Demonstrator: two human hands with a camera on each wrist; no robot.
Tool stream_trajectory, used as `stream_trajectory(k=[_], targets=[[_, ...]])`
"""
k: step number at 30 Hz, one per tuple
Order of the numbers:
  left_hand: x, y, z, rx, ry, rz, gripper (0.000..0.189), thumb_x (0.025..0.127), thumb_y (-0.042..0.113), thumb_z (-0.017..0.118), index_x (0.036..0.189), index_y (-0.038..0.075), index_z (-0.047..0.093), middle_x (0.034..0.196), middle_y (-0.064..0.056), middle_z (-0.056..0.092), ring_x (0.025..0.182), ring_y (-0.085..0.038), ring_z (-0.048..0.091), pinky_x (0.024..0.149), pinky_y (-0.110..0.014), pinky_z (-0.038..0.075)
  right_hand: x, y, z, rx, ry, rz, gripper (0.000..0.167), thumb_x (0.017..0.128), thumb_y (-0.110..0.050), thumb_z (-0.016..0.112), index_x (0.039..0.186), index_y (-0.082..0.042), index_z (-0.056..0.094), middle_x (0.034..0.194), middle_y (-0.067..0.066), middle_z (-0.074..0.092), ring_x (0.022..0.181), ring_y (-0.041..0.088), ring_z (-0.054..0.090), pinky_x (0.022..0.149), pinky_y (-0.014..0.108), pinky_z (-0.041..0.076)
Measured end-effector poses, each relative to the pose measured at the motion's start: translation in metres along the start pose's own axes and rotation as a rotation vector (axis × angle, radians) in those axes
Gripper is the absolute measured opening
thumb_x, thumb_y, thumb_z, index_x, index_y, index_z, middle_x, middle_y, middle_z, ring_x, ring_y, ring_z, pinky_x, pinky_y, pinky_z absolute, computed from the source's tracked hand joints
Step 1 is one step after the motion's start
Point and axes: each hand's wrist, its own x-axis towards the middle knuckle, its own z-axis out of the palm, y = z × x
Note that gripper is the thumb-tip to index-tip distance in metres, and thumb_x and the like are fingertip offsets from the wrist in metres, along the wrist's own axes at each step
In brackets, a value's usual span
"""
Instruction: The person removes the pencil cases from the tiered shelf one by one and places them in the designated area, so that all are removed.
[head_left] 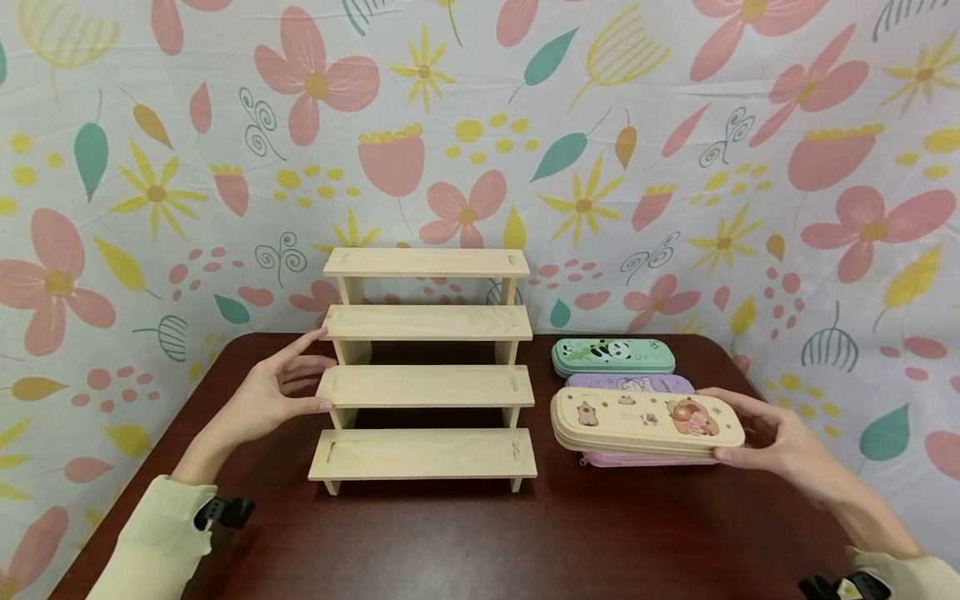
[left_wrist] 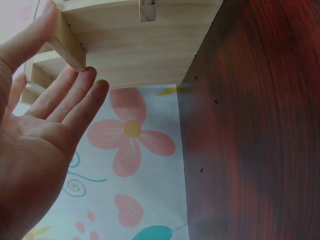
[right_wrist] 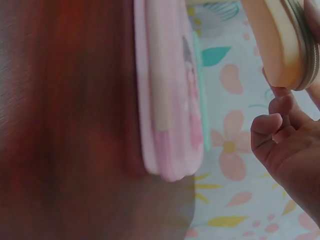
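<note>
A cream pencil case [head_left: 637,421] with cartoon pictures on its lid is held up at its right end by my right hand [head_left: 780,454], thumb along the near edge. In the right wrist view the case's zip side shows, with some fingers curled below it. Below the held case lie a purple pencil case [head_left: 633,382] and a pink pencil case [head_left: 645,459], both partly hidden. My left hand [head_left: 266,392] touches the left ends of the middle boards of a four-step wooden stand [head_left: 423,385]. Its fingers are nearly straight in the left wrist view.
A green pencil case [head_left: 613,356] with a panda lies behind the others on the dark reddish table [head_left: 450,542]. Close behind the table hangs a flower-patterned cloth [head_left: 480,108]. The stand rises toward this cloth.
</note>
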Motion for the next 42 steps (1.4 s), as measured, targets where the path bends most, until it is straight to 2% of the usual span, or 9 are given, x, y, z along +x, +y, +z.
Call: stream_trajectory(k=[8, 16, 21, 24, 29, 33, 36, 42], targets=[[0.000, 0.000, 0.000, -0.007, -0.003, 0.003, 0.102, 0.085, 0.002, 0.089, 0.168, 0.022, 0.032, 0.139, -0.024, 0.063, 0.125, -0.042, 0.063, 0.101, -0.030, 0.055, -0.025, 0.015, -0.004, 0.040, -0.053, 0.042, 0.069, 0.092, 0.018, 0.067, 0.156, 0.001, 0.047, 0.117, 0.008, 0.073, 0.097, 0.020, 0.068, 0.077, 0.028, 0.058], [0.000, 0.000, 0.000, 0.005, 0.001, 0.004, 0.103, 0.084, 0.002, 0.089, 0.168, 0.022, 0.032, 0.138, -0.023, 0.064, 0.124, -0.041, 0.063, 0.101, -0.028, 0.055, -0.050, 0.032, -0.007, 0.047, -0.074, 0.087, 0.072, 0.094, 0.018, 0.063, 0.158, -0.011, 0.049, 0.117, 0.003, 0.073, 0.096, 0.015, 0.068, 0.076, 0.028, 0.059], [-0.001, 0.001, 0.000, 0.011, 0.000, -0.002, 0.103, 0.085, 0.003, 0.089, 0.168, 0.022, 0.032, 0.138, -0.022, 0.064, 0.124, -0.042, 0.064, 0.101, -0.029, 0.055, -0.060, 0.041, -0.009, 0.053, -0.095, 0.088, 0.073, 0.094, 0.019, 0.063, 0.158, -0.012, 0.050, 0.118, 0.003, 0.074, 0.095, 0.015, 0.069, 0.075, 0.028, 0.059], [-0.001, 0.001, 0.001, 0.013, -0.003, -0.003, 0.102, 0.085, 0.003, 0.089, 0.168, 0.022, 0.032, 0.138, -0.023, 0.064, 0.124, -0.042, 0.064, 0.101, -0.029, 0.055, -0.064, 0.045, -0.011, 0.052, -0.106, 0.108, 0.073, 0.094, 0.017, 0.063, 0.158, -0.016, 0.051, 0.117, 0.002, 0.073, 0.094, 0.016, 0.069, 0.074, 0.029, 0.059], [0.000, 0.002, 0.001, 0.014, -0.001, -0.001, 0.102, 0.085, 0.003, 0.089, 0.168, 0.022, 0.032, 0.138, -0.023, 0.064, 0.124, -0.042, 0.064, 0.100, -0.025, 0.054, -0.068, 0.051, -0.014, 0.048, -0.127, 0.188, 0.072, 0.098, 0.011, 0.063, 0.157, -0.029, 0.052, 0.121, -0.003, 0.072, 0.097, 0.015, 0.068, 0.076, 0.028, 0.058], [0.000, 0.001, 0.001, 0.012, 0.000, -0.002, 0.103, 0.084, 0.003, 0.090, 0.168, 0.021, 0.032, 0.138, -0.023, 0.064, 0.124, -0.042, 0.064, 0.100, -0.025, 0.054, -0.069, 0.054, -0.016, 0.047, -0.139, 0.235, 0.067, 0.100, 0.007, 0.063, 0.158, -0.026, 0.052, 0.129, -0.011, 0.068, 0.101, 0.013, 0.066, 0.079, 0.028, 0.058], [0.000, 0.000, 0.000, 0.011, -0.001, -0.003, 0.103, 0.084, 0.003, 0.090, 0.168, 0.022, 0.032, 0.138, -0.023, 0.064, 0.124, -0.042, 0.064, 0.100, -0.026, 0.054, -0.070, 0.057, -0.016, 0.034, -0.148, 0.235, 0.065, 0.100, 0.006, 0.064, 0.160, -0.016, 0.048, 0.130, -0.014, 0.066, 0.102, 0.013, 0.066, 0.079, 0.028, 0.057], [0.001, -0.001, 0.001, 0.008, -0.001, 0.009, 0.103, 0.085, 0.003, 0.089, 0.168, 0.022, 0.032, 0.138, -0.022, 0.064, 0.124, -0.041, 0.064, 0.100, -0.027, 0.054, -0.070, 0.061, -0.017, 0.030, -0.154, 0.249, 0.065, 0.101, 0.004, 0.065, 0.160, -0.017, 0.048, 0.130, -0.016, 0.065, 0.101, 0.013, 0.066, 0.079, 0.028, 0.058]])
